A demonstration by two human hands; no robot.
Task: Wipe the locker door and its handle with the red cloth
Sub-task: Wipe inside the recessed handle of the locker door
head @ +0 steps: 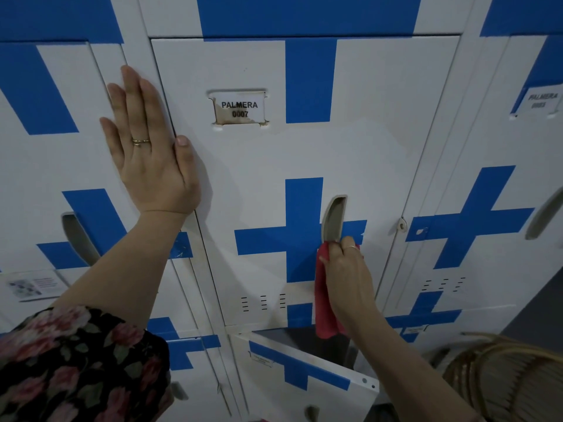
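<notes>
Here, right grip (347, 269) around red cloth (324, 300), seemingly at handle (334, 219) edge; left grip (149, 153) spread.

smooth painted-metal locker door (249, 166) — matt, soft red cloth (323, 296), woven wicker chair (505, 379)

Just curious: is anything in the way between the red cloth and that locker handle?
Nothing visible. The right hand holds the red cloth at the lower end of the recessed handle; the left hand rests flat at the left edge of the locker door.
</notes>
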